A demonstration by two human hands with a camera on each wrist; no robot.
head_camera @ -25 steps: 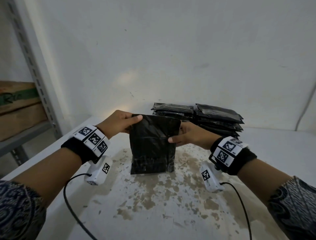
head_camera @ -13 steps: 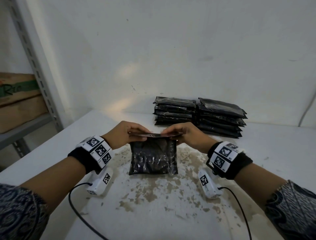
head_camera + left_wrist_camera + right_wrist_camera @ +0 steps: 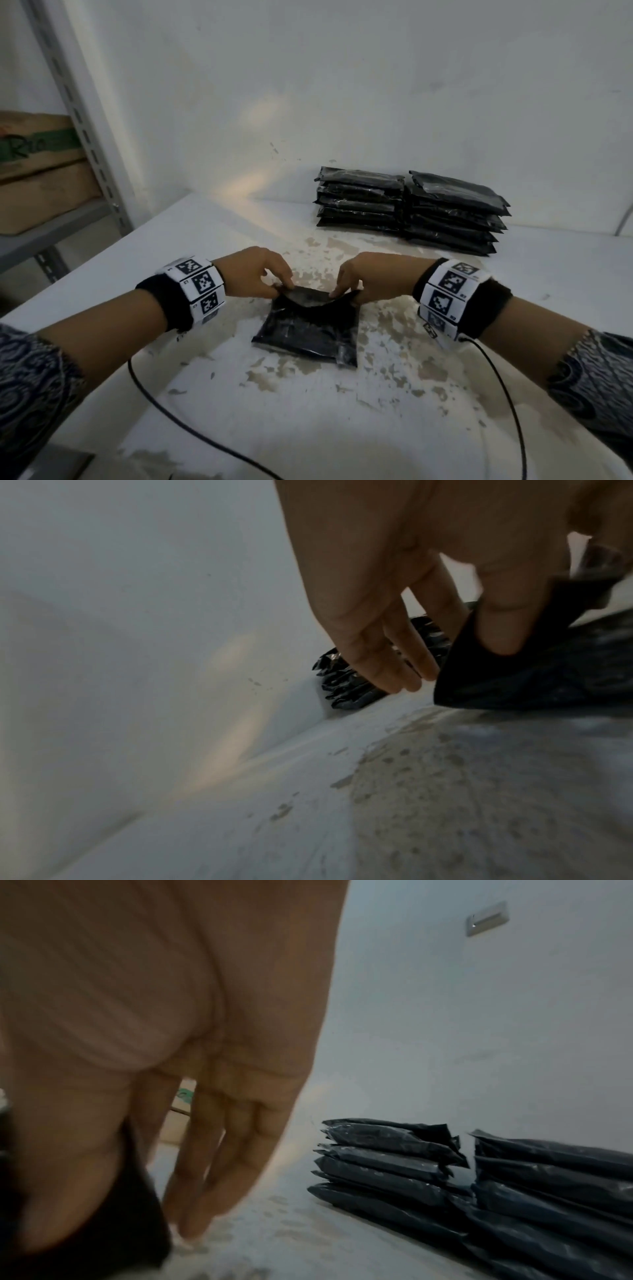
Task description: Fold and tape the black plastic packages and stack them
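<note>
A black plastic package [image 3: 308, 329] lies flat on the white table [image 3: 342, 428] in front of me, its far flap bent over towards me. My left hand [image 3: 263, 274] pinches the flap's left corner [image 3: 479, 669] between thumb and forefinger. My right hand [image 3: 370, 277] pinches the flap's right corner [image 3: 113, 1231], the other fingers hanging down to the table. Two stacks of folded black packages [image 3: 411, 209] [image 3: 479, 1177] stand against the back wall.
The table's paint is flaked around the package [image 3: 263, 377]. Black cables [image 3: 191, 431] run from both wrists across the near table. A metal shelf [image 3: 51, 222] with cardboard boxes stands at the left. The wall is close behind the stacks.
The package was held upright a second ago. It now lies flat, and both hands have brought its top flap down and over towards me.
</note>
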